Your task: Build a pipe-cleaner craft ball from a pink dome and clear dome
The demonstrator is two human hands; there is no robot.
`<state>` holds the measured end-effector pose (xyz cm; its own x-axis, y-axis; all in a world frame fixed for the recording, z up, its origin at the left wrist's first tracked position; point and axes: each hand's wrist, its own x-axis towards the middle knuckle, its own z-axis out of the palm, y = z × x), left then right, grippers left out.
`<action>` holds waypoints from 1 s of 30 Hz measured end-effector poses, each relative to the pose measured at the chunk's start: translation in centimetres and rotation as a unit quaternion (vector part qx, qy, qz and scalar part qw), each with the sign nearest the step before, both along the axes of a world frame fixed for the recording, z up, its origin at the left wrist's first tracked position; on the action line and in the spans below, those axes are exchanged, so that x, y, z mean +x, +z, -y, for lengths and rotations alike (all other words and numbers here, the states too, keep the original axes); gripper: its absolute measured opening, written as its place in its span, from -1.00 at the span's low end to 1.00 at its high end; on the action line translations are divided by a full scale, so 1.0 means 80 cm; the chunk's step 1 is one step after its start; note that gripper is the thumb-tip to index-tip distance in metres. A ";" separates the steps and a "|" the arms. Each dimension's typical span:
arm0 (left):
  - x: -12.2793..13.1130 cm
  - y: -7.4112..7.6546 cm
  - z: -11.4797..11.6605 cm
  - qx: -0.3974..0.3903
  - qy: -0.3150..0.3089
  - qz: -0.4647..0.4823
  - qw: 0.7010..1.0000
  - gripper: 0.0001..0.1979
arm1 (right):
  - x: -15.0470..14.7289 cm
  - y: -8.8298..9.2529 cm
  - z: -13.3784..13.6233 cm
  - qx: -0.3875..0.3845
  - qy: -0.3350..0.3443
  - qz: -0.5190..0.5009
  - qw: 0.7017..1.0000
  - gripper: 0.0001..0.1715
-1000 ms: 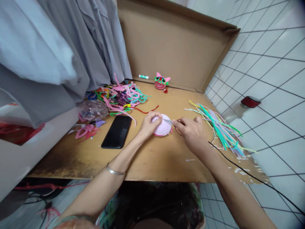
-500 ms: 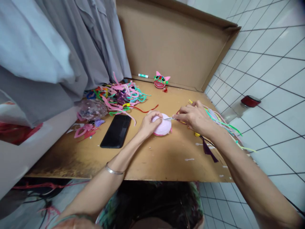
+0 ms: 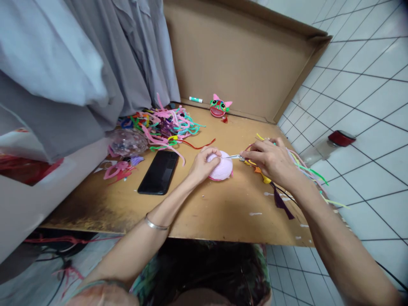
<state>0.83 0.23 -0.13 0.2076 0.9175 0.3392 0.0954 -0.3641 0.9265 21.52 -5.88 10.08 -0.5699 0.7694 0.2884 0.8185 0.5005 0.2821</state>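
Note:
A pale pink dome-shaped piece (image 3: 221,170) lies on the cardboard work surface (image 3: 204,208). My left hand (image 3: 202,163) is closed on its left side, fingers curled over the top. My right hand (image 3: 270,159) is closed on a small metal tool (image 3: 234,157) whose tip points at the dome's top. Under my right hand lie yellow and orange scraps (image 3: 259,172) and a dark purple strip (image 3: 282,202).
A black phone (image 3: 158,172) lies left of the dome. Tangled coloured pipe cleaners (image 3: 162,125) sit at the back left, straight ones (image 3: 307,170) at the right edge. A pink creature figure (image 3: 219,107) and a glue stick (image 3: 195,99) stand by the cardboard wall. Grey cloth (image 3: 79,63) hangs left.
My right hand swung from near the dome's right side out over the straight pipe cleaners, still holding the tool at the dome. The left hand stayed put.

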 end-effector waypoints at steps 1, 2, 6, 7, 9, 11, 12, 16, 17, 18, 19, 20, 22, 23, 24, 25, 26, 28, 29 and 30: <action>0.000 -0.001 -0.001 -0.001 0.000 -0.001 1.000 -0.86 | 0.001 -0.003 0.002 0.004 -0.004 -0.010 1.000 -0.65; 0.000 -0.002 -0.001 -0.001 0.000 -0.002 1.000 -0.86 | 0.001 -0.006 0.003 0.008 -0.007 -0.020 1.000 -0.66; 0.001 -0.004 -0.001 0.003 0.002 0.000 1.000 -0.85 | -0.002 -0.017 0.005 0.018 -0.016 -0.038 0.999 -0.65; 0.001 -0.004 -0.001 0.003 0.003 0.001 1.000 -0.85 | -0.004 -0.019 0.005 0.020 -0.018 -0.039 0.999 -0.65; 0.001 -0.004 -0.001 0.004 0.002 0.001 1.000 -0.85 | -0.008 -0.023 0.005 0.024 -0.023 -0.038 0.999 -0.65; 0.001 -0.004 -0.001 0.005 0.000 0.001 1.000 -0.85 | -0.011 -0.025 0.005 0.027 -0.026 -0.035 0.999 -0.66; 0.001 -0.004 -0.002 0.006 -0.002 0.001 1.000 -0.84 | -0.012 -0.026 0.005 0.028 -0.025 -0.032 0.999 -0.67; 0.000 -0.007 -0.003 0.013 -0.004 0.001 1.000 -0.83 | -0.020 -0.030 0.011 0.039 -0.029 0.000 0.999 -0.69; 0.000 -0.007 -0.003 0.012 -0.002 0.000 1.000 -0.84 | -0.023 -0.031 0.014 0.043 -0.035 0.011 0.998 -0.69; 0.000 -0.008 -0.003 0.010 -0.001 0.000 1.000 -0.84 | -0.026 -0.032 0.017 0.048 -0.041 0.021 0.998 -0.69; 0.001 -0.008 -0.003 0.009 0.001 -0.002 1.000 -0.84 | -0.029 -0.032 0.021 0.052 -0.048 0.030 0.997 -0.69; 0.001 -0.008 -0.003 0.009 0.003 -0.004 1.000 -0.85 | -0.032 -0.033 0.026 0.057 -0.054 0.037 0.996 -0.69; 0.002 -0.009 -0.003 0.014 0.007 -0.007 1.000 -0.85 | -0.037 -0.034 0.033 0.066 -0.066 0.050 0.994 -0.69; 0.003 -0.009 -0.003 0.019 0.008 -0.007 1.000 -0.85 | -0.039 -0.034 0.037 0.068 -0.070 0.055 0.994 -0.70; 0.003 -0.008 -0.003 0.023 0.009 -0.008 1.000 -0.86 | -0.041 -0.034 0.039 0.067 -0.074 0.060 0.993 -0.70; 0.004 -0.008 -0.003 0.026 0.011 -0.009 1.000 -0.86 | -0.041 -0.034 0.041 0.065 -0.077 0.064 0.993 -0.70; 0.004 -0.007 -0.003 0.026 0.012 -0.013 1.000 -0.86 | -0.041 -0.034 0.042 0.062 -0.077 0.066 0.993 -0.70; 0.005 -0.005 -0.003 0.025 0.016 -0.021 0.999 -0.88 | -0.039 -0.033 0.043 0.058 -0.075 0.062 0.994 -0.70; 0.006 -0.005 -0.003 0.026 0.018 -0.023 0.999 -0.88 | -0.037 -0.034 0.043 0.057 -0.071 0.058 0.994 -0.70; 0.006 -0.004 -0.003 0.027 0.020 -0.022 0.999 -0.89 | -0.036 -0.034 0.042 0.057 -0.067 0.052 0.995 -0.70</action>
